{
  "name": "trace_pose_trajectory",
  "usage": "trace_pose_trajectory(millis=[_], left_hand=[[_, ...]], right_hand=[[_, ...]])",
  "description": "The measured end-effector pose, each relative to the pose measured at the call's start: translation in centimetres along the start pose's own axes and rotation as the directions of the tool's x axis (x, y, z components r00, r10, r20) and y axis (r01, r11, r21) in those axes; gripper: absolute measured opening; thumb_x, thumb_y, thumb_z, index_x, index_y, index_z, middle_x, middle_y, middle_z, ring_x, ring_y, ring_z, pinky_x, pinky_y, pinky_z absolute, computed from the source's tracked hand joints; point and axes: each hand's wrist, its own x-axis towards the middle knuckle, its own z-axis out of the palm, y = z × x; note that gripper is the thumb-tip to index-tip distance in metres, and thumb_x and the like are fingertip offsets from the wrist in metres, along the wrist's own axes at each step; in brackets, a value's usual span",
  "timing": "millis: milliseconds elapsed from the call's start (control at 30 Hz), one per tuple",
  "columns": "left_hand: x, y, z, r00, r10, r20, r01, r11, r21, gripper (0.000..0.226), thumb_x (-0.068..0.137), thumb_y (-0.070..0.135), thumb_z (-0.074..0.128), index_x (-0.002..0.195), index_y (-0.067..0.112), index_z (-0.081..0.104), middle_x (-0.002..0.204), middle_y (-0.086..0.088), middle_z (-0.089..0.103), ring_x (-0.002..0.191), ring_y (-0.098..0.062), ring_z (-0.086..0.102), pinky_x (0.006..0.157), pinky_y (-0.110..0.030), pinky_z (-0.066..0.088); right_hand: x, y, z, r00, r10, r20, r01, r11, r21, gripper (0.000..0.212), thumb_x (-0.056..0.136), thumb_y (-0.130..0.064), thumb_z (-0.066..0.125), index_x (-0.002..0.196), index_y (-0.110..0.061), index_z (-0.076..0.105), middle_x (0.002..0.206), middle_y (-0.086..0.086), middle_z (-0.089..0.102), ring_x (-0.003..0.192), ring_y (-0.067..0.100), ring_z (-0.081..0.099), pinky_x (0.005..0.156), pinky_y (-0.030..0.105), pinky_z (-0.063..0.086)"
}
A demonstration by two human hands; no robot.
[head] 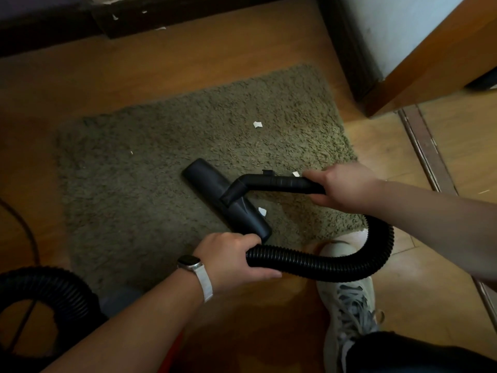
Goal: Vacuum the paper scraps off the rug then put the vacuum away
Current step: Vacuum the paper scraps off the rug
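A black floor nozzle [226, 201] is laid flat and at a slant on the olive shaggy rug [166, 146], which is spread on the wooden floor [188, 49]. The rigid black wand [277, 182] joined to the nozzle is grasped at its rear end by the right hand [341, 185], whose grip is clenched around it. From that hand the ribbed black hose [336, 267] is looped down and leftward, and it is grasped by the left hand [231, 261], whose grip is closed around it; a white watch [192, 266] is worn on that wrist. 3 larger white paper scraps are seen on the rug: one [257, 124] well beyond the nozzle, one [295, 174] just beside the wand near the right hand, and one [262, 211] touching the nozzle's near side. A tiny scrap [131, 152] is seen to the left. A pale sneaker [347, 292] is planted at the rug's near edge.
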Motion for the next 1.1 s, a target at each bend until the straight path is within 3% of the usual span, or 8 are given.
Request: trace_pose_trajectory(millis=[133,267,400,500,700,833,1000,1100], left_hand=[[-0.3,-0.1,0.7,1.000,0.006,-0.014,-0.006,1.000,-0.011,0.062,0.069,0.089,0.042,0.095,0.035,0.057,0.076,0.015,0.058,0.071,-0.001,0.057,0.068,-0.027,0.051],[-0.8,0.1,1.1,1.000,-0.002,-0.020,0.001,0.999,-0.054,0.060,0.071,0.087,0.045,0.100,0.035,0.057,0.079,0.015,0.058,0.075,-0.003,0.057,0.069,-0.028,0.051],[-1.0,0.4,1.2,0.999,-0.010,-0.053,0.006,0.997,-0.072,0.060,0.071,0.087,0.044,0.097,0.035,0.056,0.078,0.015,0.058,0.074,-0.003,0.057,0.067,-0.026,0.051],[-1.0,0.5,1.0,0.997,-0.019,-0.074,0.013,0.996,-0.093,0.059,0.070,0.087,0.044,0.095,0.035,0.057,0.076,0.014,0.058,0.073,-0.004,0.057,0.065,-0.027,0.049],[-0.8,1.5,1.3,0.995,0.036,-0.092,-0.042,0.997,-0.067,0.057,0.072,0.086,0.043,0.093,0.034,0.055,0.074,0.013,0.056,0.071,-0.005,0.056,0.063,-0.028,0.051],[-1.0,1.6,1.7,0.996,0.035,-0.084,-0.040,0.998,-0.050,0.059,0.072,0.087,0.043,0.093,0.033,0.056,0.075,0.012,0.058,0.071,-0.006,0.057,0.064,-0.029,0.051],[-1.4,0.9,1.9,0.997,0.048,-0.061,-0.049,0.998,-0.024,0.062,0.071,0.089,0.039,0.095,0.034,0.056,0.077,0.014,0.059,0.071,-0.003,0.057,0.067,-0.030,0.053],[-2.0,0.6,2.0,0.998,0.039,-0.058,-0.041,0.999,-0.023,0.062,0.071,0.088,0.041,0.100,0.036,0.057,0.080,0.015,0.061,0.074,-0.003,0.059,0.068,-0.028,0.053]], right_hand=[[-0.4,0.6,0.1,1.000,0.025,-0.013,-0.025,1.000,0.017,0.039,0.094,-0.055,0.050,0.129,-0.037,0.048,0.079,-0.008,0.056,0.061,0.013,0.053,0.048,0.026,0.039],[-1.9,2.1,0.0,0.993,0.093,-0.067,-0.084,0.989,0.123,0.036,0.092,-0.049,0.058,0.124,-0.031,0.056,0.082,-0.004,0.061,0.066,0.018,0.059,0.056,0.031,0.051],[-3.7,3.2,0.0,0.977,0.192,-0.087,-0.167,0.957,0.239,0.046,0.091,-0.043,0.065,0.132,-0.025,0.056,0.081,-0.002,0.062,0.068,0.020,0.059,0.060,0.033,0.050],[-4.9,4.2,0.1,0.969,0.233,-0.080,-0.209,0.949,0.234,0.046,0.090,-0.043,0.066,0.132,-0.027,0.056,0.084,0.002,0.066,0.068,0.020,0.059,0.058,0.032,0.050],[-6.7,5.4,1.3,0.969,0.244,-0.033,-0.235,0.957,0.169,0.046,0.089,-0.046,0.067,0.131,-0.029,0.059,0.081,-0.001,0.064,0.065,0.018,0.056,0.049,0.025,0.035],[-6.7,4.8,2.4,0.971,0.241,0.001,-0.237,0.955,0.177,0.045,0.090,-0.046,0.064,0.131,-0.030,0.057,0.080,-0.003,0.064,0.066,0.018,0.059,0.056,0.032,0.050],[-5.0,2.0,3.1,0.988,0.149,-0.050,-0.138,0.976,0.171,0.039,0.091,-0.044,0.063,0.127,-0.028,0.058,0.084,-0.001,0.065,0.065,0.021,0.060,0.055,0.034,0.052],[-3.5,1.1,2.6,0.989,0.111,-0.101,-0.093,0.982,0.166,0.035,0.091,-0.043,0.062,0.122,-0.028,0.061,0.076,-0.004,0.062,0.058,0.019,0.056,0.049,0.032,0.049]])
